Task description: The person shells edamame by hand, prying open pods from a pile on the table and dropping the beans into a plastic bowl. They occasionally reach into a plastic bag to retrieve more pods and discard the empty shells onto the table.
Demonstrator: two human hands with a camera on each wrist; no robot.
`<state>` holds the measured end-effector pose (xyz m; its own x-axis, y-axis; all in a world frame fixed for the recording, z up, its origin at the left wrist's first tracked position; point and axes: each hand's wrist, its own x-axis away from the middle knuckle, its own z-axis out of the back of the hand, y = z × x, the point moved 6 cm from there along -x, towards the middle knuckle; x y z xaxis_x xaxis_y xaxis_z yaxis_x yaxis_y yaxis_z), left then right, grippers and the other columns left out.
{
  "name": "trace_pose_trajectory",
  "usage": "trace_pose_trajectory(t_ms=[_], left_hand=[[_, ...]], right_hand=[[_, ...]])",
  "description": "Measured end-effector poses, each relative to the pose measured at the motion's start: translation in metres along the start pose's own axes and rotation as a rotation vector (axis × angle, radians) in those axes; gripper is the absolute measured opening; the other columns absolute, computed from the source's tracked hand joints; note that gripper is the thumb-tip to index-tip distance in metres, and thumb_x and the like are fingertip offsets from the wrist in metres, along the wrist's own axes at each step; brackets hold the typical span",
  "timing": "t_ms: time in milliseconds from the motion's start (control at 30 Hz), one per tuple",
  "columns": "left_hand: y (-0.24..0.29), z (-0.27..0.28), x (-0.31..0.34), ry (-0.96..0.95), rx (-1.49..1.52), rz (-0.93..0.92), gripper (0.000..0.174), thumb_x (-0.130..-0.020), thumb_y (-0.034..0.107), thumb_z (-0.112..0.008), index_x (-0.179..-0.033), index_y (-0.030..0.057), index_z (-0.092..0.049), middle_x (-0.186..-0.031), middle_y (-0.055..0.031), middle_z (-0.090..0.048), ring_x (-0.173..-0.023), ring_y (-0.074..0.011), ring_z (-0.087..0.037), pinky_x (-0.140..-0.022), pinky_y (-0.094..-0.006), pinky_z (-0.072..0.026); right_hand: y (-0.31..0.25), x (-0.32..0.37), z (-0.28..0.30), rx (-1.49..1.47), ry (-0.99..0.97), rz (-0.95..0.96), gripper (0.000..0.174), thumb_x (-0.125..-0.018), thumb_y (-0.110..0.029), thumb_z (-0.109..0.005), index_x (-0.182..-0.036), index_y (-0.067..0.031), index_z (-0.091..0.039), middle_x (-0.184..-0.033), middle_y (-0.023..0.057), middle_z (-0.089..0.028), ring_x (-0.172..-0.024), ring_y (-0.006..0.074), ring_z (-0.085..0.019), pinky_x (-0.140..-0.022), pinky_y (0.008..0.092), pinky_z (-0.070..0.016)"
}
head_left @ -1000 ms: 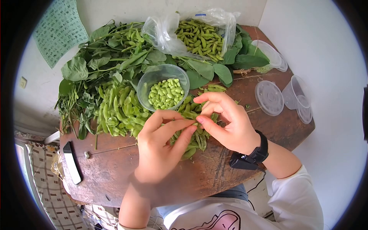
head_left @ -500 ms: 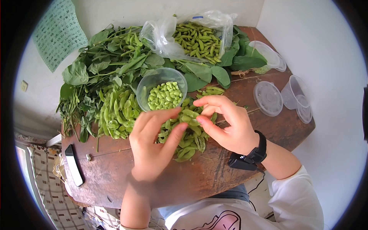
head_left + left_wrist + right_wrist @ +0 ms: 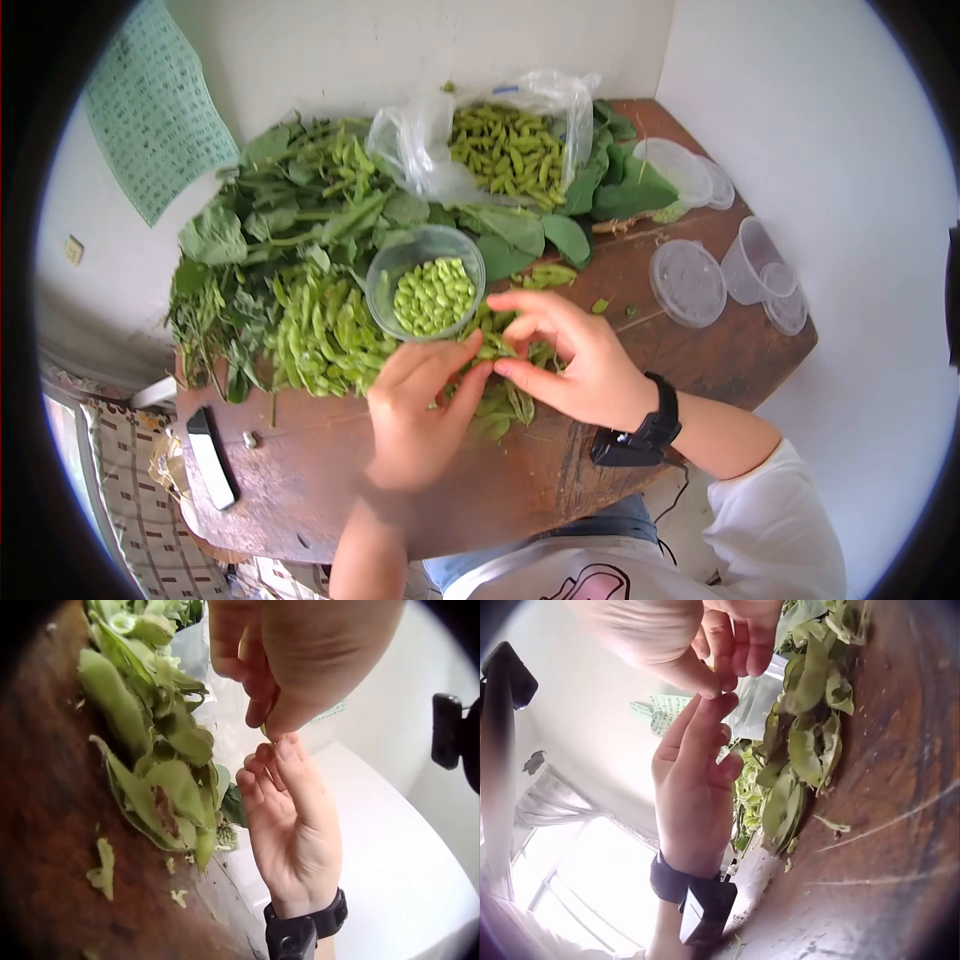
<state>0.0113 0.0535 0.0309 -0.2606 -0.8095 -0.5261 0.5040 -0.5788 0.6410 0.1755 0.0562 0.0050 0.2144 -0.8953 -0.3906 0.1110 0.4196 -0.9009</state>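
In the head view my left hand (image 3: 425, 410) and right hand (image 3: 595, 375) meet at their fingertips, close below the clear bowl (image 3: 402, 258). My left thumb and fingers pinch a green soybean pod (image 3: 264, 729), of which only a sliver shows in the left wrist view. The right thumb and finger pinch it too; most of it is hidden by the fingers. Shelled green beans (image 3: 433, 297) lie in the bowl. Beneath the hands spreads a heap of split pods (image 3: 172, 795) on the wooden table.
Full pods (image 3: 325, 335) are piled left of the bowl, with leafy stalks (image 3: 290, 215) behind. A plastic bag (image 3: 420, 155) of pods (image 3: 510, 150) stands at the back. Clear lids (image 3: 688, 283) and a plastic cup (image 3: 745, 265) lie at right, a phone (image 3: 210, 460) at left.
Half a second ago my left hand was apart from the right, fingers spread, while the right held a pod. Now the left fingertips have come back to meet it. The head view has tilted upward.
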Motion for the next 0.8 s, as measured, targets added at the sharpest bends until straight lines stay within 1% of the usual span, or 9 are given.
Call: trace_pose_trajectory(t_ms=[67,267,333,367,433,533,600,700,800], left_hand=[[-0.003,-0.006,-0.001,-0.002,-0.026,-0.107,0.03,-0.076,-0.003,-0.078,-0.106,0.0028,-0.075,-0.093,-0.0089,-0.072,-0.067,-0.0148,-0.062,-0.052,-0.0248,-0.0479],[0.004,-0.005,-0.002,-0.056,-0.072,-0.096,0.028,-0.08,0.0,-0.076,-0.108,0.002,-0.075,-0.09,-0.0083,-0.071,-0.066,-0.0143,-0.061,-0.052,-0.0247,-0.0465],[0.003,-0.009,0.0,-0.076,-0.069,-0.084,0.028,-0.08,0.001,-0.076,-0.108,0.0014,-0.075,-0.089,-0.0081,-0.071,-0.066,-0.0134,-0.06,-0.051,-0.0241,-0.0455],[0.002,-0.009,-0.001,-0.074,-0.035,-0.07,0.027,-0.081,0.0,-0.075,-0.108,0.0005,-0.074,-0.088,-0.0077,-0.07,-0.066,-0.0118,-0.06,-0.051,-0.0238,-0.0452],[0.001,-0.007,-0.001,-0.078,0.0,-0.049,0.027,-0.081,-0.001,-0.074,-0.107,-0.0005,-0.074,-0.087,-0.0073,-0.07,-0.067,-0.0102,-0.059,-0.052,-0.0235,-0.0448],[-0.011,-0.008,0.006,-0.147,0.364,0.288,0.02,-0.082,-0.003,-0.069,-0.102,-0.0043,-0.072,-0.092,-0.0074,-0.069,-0.071,-0.0068,-0.057,-0.059,-0.021,-0.0442],[-0.016,-0.012,0.01,-0.138,0.485,0.335,0.016,-0.086,0.001,-0.068,-0.101,-0.0045,-0.071,-0.094,-0.0077,-0.069,-0.071,-0.0063,-0.056,-0.061,-0.0199,-0.043],[-0.015,-0.007,0.007,-0.139,0.408,0.28,0.015,-0.091,0.005,-0.066,-0.102,-0.0038,-0.07,-0.094,-0.0069,-0.069,-0.071,-0.0058,-0.056,-0.061,-0.0197,-0.0428],[-0.026,0.003,0.009,-0.012,0.371,0.394,0.015,-0.095,0.009,-0.063,-0.101,-0.0035,-0.07,-0.095,-0.0064,-0.069,-0.072,-0.0059,-0.057,-0.062,-0.019,-0.0426]], right_hand=[[0.006,0.001,0.001,0.044,-0.039,-0.031,0.053,-0.088,-0.004,-0.072,-0.137,-0.0074,-0.051,-0.089,0.0048,-0.068,-0.084,0.0144,-0.066,-0.065,0.0287,-0.0542],[0.01,0.002,0.0,-0.115,-0.037,-0.137,0.054,-0.092,-0.004,-0.068,-0.141,-0.0069,-0.048,-0.096,0.0036,-0.068,-0.093,0.0108,-0.064,-0.065,0.0252,-0.0516],[0.008,0.004,-0.001,-0.266,-0.014,-0.129,0.055,-0.092,-0.001,-0.066,-0.143,-0.0063,-0.046,-0.097,0.0045,-0.067,-0.094,0.0101,-0.064,-0.068,0.0235,-0.05],[0.008,0.004,-0.002,-0.248,-0.057,-0.126,0.058,-0.092,0.001,-0.065,-0.146,-0.006,-0.043,-0.098,0.0057,-0.067,-0.095,0.0114,-0.064,-0.076,0.0267,-0.0515],[0.004,0.002,-0.001,-0.203,-0.067,-0.076,0.06,-0.092,0.002,-0.064,-0.147,-0.0065,-0.042,-0.098,0.0062,-0.067,-0.094,0.013,-0.065,-0.08,0.0288,-0.0517],[-0.008,0.002,-0.002,-0.168,-0.104,-0.043,0.061,-0.091,0.004,-0.064,-0.147,-0.007,-0.042,-0.098,0.0074,-0.068,-0.094,0.0166,-0.066,-0.086,0.0325,-0.0517],[-0.012,-0.001,-0.002,-0.181,-0.128,-0.039,0.061,-0.09,0.005,-0.063,-0.147,-0.007,-0.043,-0.098,0.0081,-0.068,-0.093,0.0186,-0.066,-0.089,0.0341,-0.0513],[-0.019,-0.001,-0.001,-0.122,-0.185,0.003,0.061,-0.088,0.005,-0.064,-0.145,-0.0073,-0.045,-0.098,0.0086,-0.067,-0.091,0.0204,-0.066,-0.085,0.0338,-0.0519],[-0.017,-0.002,0.002,-0.041,-0.17,-0.046,0.057,-0.083,0.007,-0.066,-0.137,-0.0089,-0.057,-0.096,0.006,-0.067,-0.09,0.0208,-0.065,-0.087,0.0316,-0.0496]])
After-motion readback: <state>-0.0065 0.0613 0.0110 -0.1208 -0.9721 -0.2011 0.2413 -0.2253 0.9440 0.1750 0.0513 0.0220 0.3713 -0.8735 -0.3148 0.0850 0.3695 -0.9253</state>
